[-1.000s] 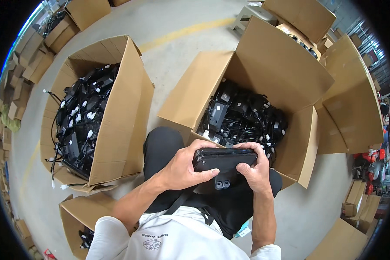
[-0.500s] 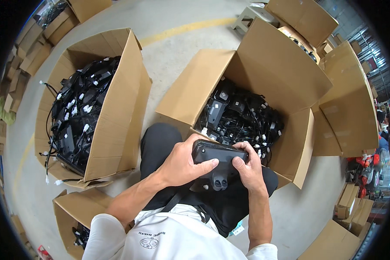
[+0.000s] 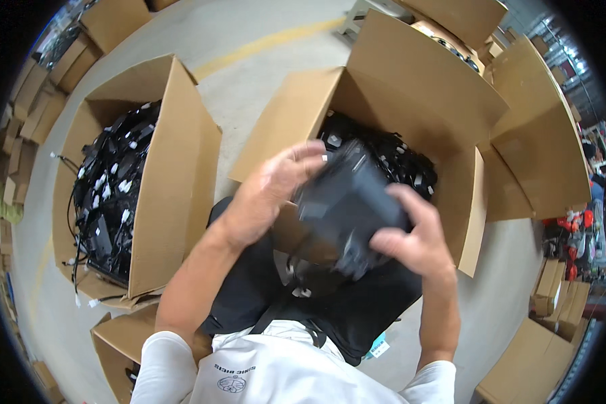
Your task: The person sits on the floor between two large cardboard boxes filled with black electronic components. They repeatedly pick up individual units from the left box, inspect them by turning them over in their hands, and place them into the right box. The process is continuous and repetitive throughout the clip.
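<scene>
A black plastic housing [image 3: 350, 209] with a bracket-like lower part is smeared by motion in front of me, above my lap. My right hand [image 3: 421, 236] grips its right side, thumb on the near face and fingers at the far edge. Beside its left edge, my left hand [image 3: 273, 188] has its fingers stretched out and holds nothing. Thin cable with white connectors [image 3: 301, 292] hangs below the housing over my dark trousers. Just beyond, an open carton [image 3: 411, 87] contains similar black units [image 3: 411, 158] and wiring, partly hidden by the housing.
To the left stands another open carton [image 3: 175, 195], heaped with black units and white-plugged cables [image 3: 108, 182], some hanging over its side. A smaller carton [image 3: 118, 337] sits at the lower left. Far off are a pale stool [image 3: 350, 25] and stacked boxes [image 3: 552, 289] at the right.
The housing has turned and shifted up and to the right with my right hand. My left hand has let go and moved up and left. The view has shifted slightly.
</scene>
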`<state>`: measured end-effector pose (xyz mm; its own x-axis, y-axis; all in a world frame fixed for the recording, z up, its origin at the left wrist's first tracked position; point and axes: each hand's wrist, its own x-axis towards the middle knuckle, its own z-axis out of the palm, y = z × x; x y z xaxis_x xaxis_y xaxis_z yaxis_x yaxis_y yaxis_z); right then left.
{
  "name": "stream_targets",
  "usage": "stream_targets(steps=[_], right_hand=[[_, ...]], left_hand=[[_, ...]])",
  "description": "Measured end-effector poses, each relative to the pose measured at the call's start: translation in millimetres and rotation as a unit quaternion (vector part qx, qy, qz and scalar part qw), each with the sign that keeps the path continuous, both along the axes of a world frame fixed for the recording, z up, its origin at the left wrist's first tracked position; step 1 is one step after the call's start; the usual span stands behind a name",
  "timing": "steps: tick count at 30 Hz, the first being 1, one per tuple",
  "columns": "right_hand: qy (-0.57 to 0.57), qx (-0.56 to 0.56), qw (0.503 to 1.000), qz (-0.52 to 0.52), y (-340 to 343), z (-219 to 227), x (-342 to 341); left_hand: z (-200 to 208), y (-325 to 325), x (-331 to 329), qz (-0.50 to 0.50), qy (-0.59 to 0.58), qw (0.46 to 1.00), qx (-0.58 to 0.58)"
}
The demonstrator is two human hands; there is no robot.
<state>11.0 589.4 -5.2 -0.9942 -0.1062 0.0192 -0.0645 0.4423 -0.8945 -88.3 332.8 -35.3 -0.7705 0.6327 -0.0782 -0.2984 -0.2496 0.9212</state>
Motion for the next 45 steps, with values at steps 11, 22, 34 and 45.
stream_targets(steps=[11, 22, 34, 45], right_hand=[[-0.321, -0.35, 0.865, -0.165, 104, -161, -102], [-0.462, -0.17, 0.839, -0.231, 77, -385, -118], [-0.153, 0.196, 0.965, 0.082, 205, -429, -135], [-0.288, 0.068, 0.952, -0.075, 128, -236, -104]], left_hand=[[-22, 63, -90, -0.045, -0.205, 0.978, -0.01], [-28, 72, -96, 0.093, -0.07, 0.984, -0.135], [-2, 21, -53, 0.14, 0.212, 0.96, -0.116], [-15, -475, 106, -0.056, 0.172, 0.504, -0.844]])
